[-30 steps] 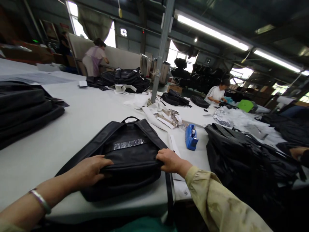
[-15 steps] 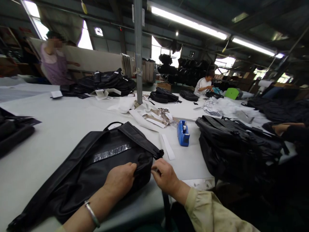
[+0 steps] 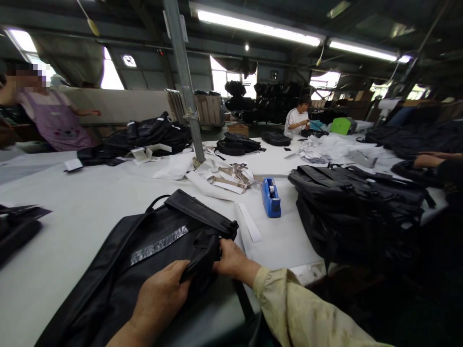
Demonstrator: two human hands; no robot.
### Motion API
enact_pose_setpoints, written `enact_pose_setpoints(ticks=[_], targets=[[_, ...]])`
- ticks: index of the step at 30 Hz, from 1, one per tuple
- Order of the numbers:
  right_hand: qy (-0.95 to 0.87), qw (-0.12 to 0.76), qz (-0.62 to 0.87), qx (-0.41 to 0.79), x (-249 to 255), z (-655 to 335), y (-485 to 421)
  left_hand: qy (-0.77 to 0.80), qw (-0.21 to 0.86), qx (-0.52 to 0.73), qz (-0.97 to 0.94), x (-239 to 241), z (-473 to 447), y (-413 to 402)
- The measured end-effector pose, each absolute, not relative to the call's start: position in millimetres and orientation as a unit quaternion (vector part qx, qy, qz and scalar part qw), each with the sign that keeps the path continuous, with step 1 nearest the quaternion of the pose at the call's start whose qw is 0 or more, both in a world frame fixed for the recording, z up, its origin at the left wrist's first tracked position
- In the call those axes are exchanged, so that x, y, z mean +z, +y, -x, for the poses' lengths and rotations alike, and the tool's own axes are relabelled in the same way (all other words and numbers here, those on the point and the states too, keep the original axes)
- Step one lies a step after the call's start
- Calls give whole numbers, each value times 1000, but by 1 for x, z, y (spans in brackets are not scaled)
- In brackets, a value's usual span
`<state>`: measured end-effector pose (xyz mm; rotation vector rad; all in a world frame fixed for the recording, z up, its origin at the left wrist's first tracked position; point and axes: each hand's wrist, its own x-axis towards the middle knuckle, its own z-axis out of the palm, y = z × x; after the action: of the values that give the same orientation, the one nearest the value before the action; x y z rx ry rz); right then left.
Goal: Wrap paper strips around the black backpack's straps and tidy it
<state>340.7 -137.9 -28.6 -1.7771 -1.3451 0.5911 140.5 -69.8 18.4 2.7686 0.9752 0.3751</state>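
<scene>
Tube lights shine above a white table bearing a black backpack.

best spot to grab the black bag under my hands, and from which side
Probably the handle loop at the far edge of the black bag, coming from the far side: it arches outward with a gap showing, so should hook easily.

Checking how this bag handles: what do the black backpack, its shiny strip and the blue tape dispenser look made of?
Backpack: satin coated fabric or faux leather, perhaps; soft folds, dull sheen. Strip: likely glossy plastic film, from its crinkled glints. Tape dispenser: apparently smooth, hard plastic; even blue, crisp edges.
</scene>
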Motion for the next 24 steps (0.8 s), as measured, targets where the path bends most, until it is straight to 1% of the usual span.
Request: enact_pose_setpoints(ticks=[3, 9, 14, 19, 21, 24], targets=[[-541, 419, 681, 260, -24, -341, -137, 319, 92, 149, -931, 14, -140, -69], [-591, 460, 615, 249, -25, -340, -127, 294, 95, 194, -931, 9, -137, -65], [-623, 474, 569, 250, -27, -338, -119, 285, 88, 238, -924, 2, -133, -65], [-618, 491, 579, 206, -26, -329, -120, 283, 59, 233, -928, 2, -132, -63], [-600, 462, 631, 166, -24, -330, -126, 292, 28, 214, -932, 7, -133, -65], [-560, 359, 737, 118, -20, -338, -138, 306, -40, 167, -936, 15, -139, -71]])
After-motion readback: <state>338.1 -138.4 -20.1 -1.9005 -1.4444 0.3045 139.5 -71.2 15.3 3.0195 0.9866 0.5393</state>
